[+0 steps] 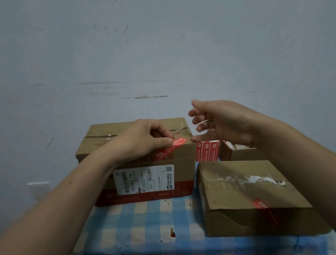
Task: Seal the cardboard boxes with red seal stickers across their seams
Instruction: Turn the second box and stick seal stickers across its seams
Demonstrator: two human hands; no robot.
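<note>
Left hand point(143, 139): thumb and curled fingers pinch the red seal sticker point(172, 147) onto the large cardboard box point(95, 143), the strip lying slantwise over the near top edge with white print too small to read. Right hand point(223, 120): fingers spread, holding nothing, just beside the box's corner. White shipping label point(146, 179) reads "507-P802 T70". The flat box point(241, 194) alongside carries its own red strip point(261, 203).

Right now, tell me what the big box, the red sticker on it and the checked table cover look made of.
Big box: brown cardboard, matte, with creased edges and a ragged top seam. Red sticker: thin printed paper or film, faintly glossy; I cannot tell which. Checked table cover: probably a coated printed sheet, since flaked spots show white.
</note>
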